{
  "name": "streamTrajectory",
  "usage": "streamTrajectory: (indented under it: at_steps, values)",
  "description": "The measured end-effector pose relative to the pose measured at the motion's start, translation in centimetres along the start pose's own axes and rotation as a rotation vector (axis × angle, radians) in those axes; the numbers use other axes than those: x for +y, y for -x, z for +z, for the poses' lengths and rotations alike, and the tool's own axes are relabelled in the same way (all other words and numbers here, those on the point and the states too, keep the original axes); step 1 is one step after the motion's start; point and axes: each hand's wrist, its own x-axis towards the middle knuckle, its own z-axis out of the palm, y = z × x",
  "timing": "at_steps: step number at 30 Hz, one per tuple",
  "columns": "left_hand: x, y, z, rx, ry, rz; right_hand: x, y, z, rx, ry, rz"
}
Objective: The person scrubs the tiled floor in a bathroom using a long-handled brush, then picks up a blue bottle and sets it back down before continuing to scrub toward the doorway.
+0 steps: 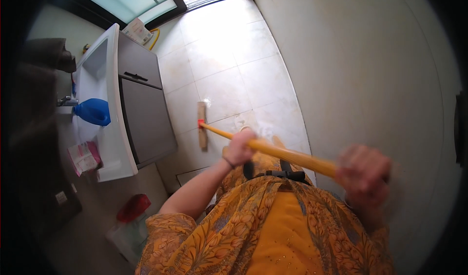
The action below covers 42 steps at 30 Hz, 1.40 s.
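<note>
A long-handled floor brush (292, 155) slants across the view, its orange-yellow handle running down to the left. Its narrow tan head (203, 139), joined by a red collar, rests on the pale tiled floor (219, 90); the underside is hidden. My left hand (239, 148) is wrapped round the handle at mid-length. Nearer me on the right, my right hand (364, 171) grips the handle's upper end and is smeared by motion. Wet patches shine on the tiles around the head.
Along the left wall stands a white sink (114, 143) over a grey cabinet (146, 121). A blue jug (92, 112) lies under its tap, with a pink-and-white packet (84, 158) on the edge. A plain wall (360, 70) bounds the right. A red-topped container (131, 209) stands lower left.
</note>
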Motion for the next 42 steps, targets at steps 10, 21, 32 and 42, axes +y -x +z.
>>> streamTrajectory:
  at_steps: [10,21,32,42]
  values:
    - [-5.0,2.3,1.0,0.005,-0.281,-0.019,3.2,5.3,-0.1,0.245,0.099,0.244]
    - [11.1,-8.3,13.7,-0.598,-0.064,0.297,-15.5,13.4,1.1,0.394,0.510,-0.024]
    - [9.3,-3.6,13.2,-0.377,-0.049,0.216,-14.0,11.8,-1.2,-0.044,0.208,0.070]
    - [0.5,5.0,6.8,-0.296,-0.290,-0.131,-3.7,14.9,2.8,0.201,0.157,0.211]
